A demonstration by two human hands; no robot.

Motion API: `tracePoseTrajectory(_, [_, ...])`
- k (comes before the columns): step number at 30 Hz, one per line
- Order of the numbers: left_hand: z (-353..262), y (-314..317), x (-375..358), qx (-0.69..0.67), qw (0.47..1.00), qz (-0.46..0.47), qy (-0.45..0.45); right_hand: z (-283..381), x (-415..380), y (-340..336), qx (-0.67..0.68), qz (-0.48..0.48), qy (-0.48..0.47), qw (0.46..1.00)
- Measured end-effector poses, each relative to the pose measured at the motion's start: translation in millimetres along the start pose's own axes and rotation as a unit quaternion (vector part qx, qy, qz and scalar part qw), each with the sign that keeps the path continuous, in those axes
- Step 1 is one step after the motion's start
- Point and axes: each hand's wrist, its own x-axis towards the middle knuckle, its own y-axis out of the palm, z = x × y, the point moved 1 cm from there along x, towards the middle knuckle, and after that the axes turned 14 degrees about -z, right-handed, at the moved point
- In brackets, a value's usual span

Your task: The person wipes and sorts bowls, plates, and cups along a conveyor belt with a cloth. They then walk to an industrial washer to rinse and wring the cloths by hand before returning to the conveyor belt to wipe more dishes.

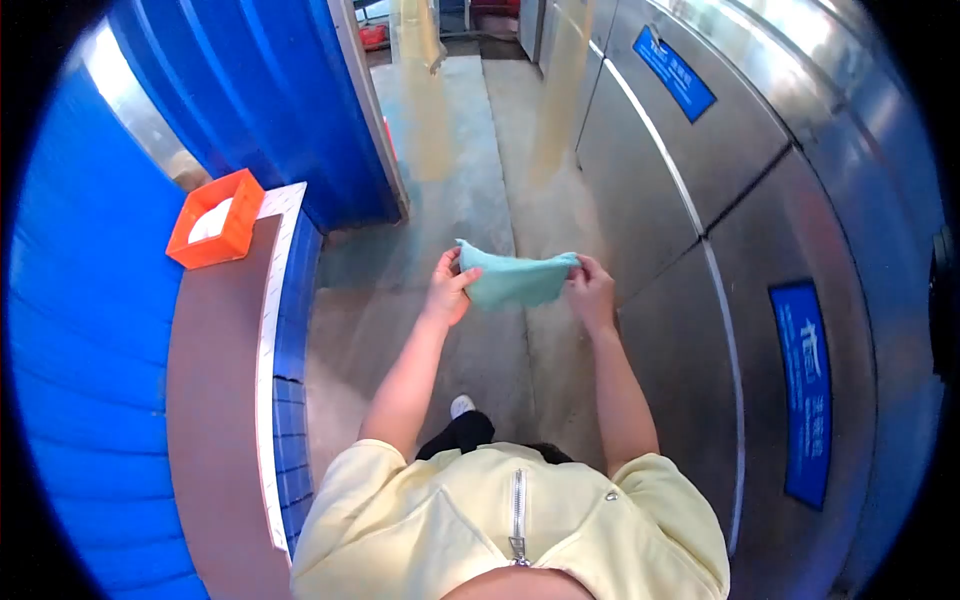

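A small light green cloth [518, 283] is stretched between my two hands, out in front of my chest and above the floor. Its left end is pinched between the thumb and fingers of my left hand [452, 288]. At the other end, my right hand [592, 288] grips the upper right corner. The cloth's top edge sags slightly between the two grips, and its lower part hangs loose.
On the left, an orange bin [216, 219] with something white inside stands on a brown-topped ledge [222, 400] beside blue corrugated walls. Steel panels [690, 330] with blue labels line my right. Ahead, translucent strips [425, 100] hang in a doorway.
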Motion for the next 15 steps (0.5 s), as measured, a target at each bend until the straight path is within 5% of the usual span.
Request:
tracePoseTrajectory(2, [-14,-5,60,0.026,1.0,0.009,-0.015,5,49,22,-0.04,-0.004,0.01,0.999])
tracePoseTrajectory(4, [-23,1,116,0.09,0.995,0.031,-0.029,35,92,41,0.338,-0.061,0.248,0.906])
tracePoseTrajectory(6, [-7,19,167,0.286,0.955,0.051,-0.063,14,124,77,0.256,0.062,0.038,0.964])
tracePoseTrajectory(7, [13,37,198,0.354,0.892,0.146,0.241,27,126,92,0.249,0.142,0.038,0.957])
tracePoseTrajectory(8, [34,57,228,0.38,0.732,0.226,0.519,44,129,117,0.239,0.22,0.037,0.945])
tracePoseTrajectory(10, [69,94,271,0.452,0.704,0.199,0.51,38,155,173,0.101,0.262,-0.335,0.899])
tracePoseTrajectory(13, [102,142,328,0.66,0.597,0.107,0.442,4,224,218,-0.058,0.283,-0.365,0.885])
tracePoseTrajectory(15, [82,176,380,0.676,0.587,0.135,0.425,-26,292,237,-0.072,0.236,-0.366,0.898])
